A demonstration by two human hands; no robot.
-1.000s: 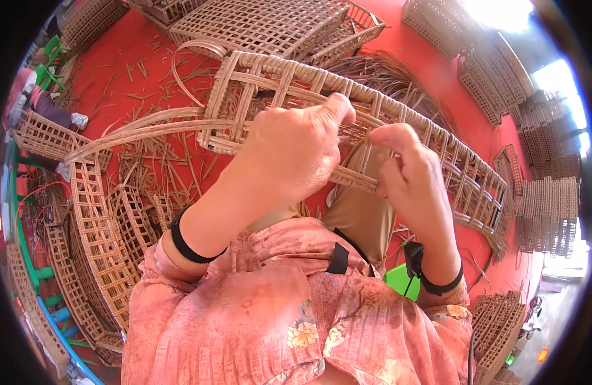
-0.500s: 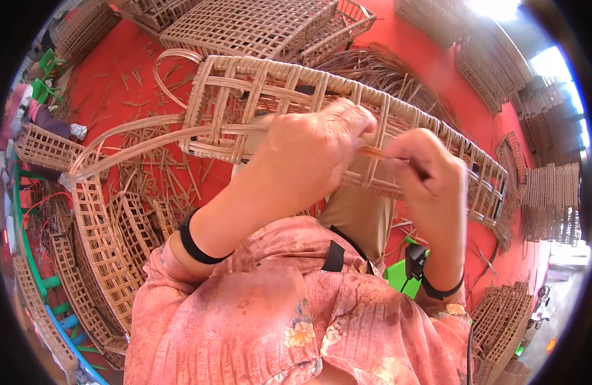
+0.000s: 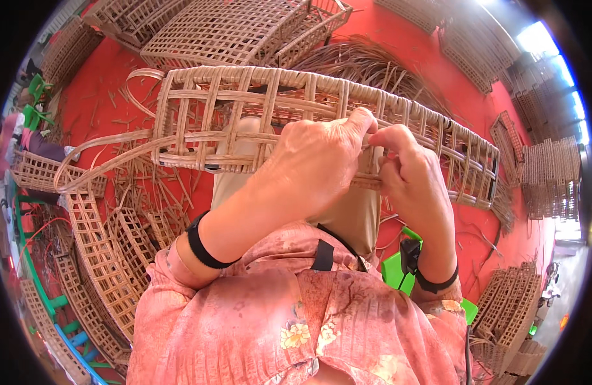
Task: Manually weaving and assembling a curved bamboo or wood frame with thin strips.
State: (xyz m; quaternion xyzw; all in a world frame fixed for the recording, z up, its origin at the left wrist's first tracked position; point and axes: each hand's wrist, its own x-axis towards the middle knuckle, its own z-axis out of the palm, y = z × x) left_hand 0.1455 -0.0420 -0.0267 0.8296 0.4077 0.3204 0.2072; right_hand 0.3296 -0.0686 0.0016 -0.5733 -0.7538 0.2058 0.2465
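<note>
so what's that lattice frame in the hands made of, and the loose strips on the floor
The lattice frame looks like rattan or split cane: pale tan, matt, unpainted slats, with strips wound around the rim. Both the left hand and the right hand grip its near edge. The loose strips on the red floor seem the same fibre, thin, dry and curling.

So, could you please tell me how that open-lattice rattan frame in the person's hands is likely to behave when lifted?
The rattan frame is probably light for its size, being mostly open gaps. It likely flexes somewhat, since its long thin canes curve. Both the left hand and right hand steady it, so it may wobble if held one-handed.
</note>
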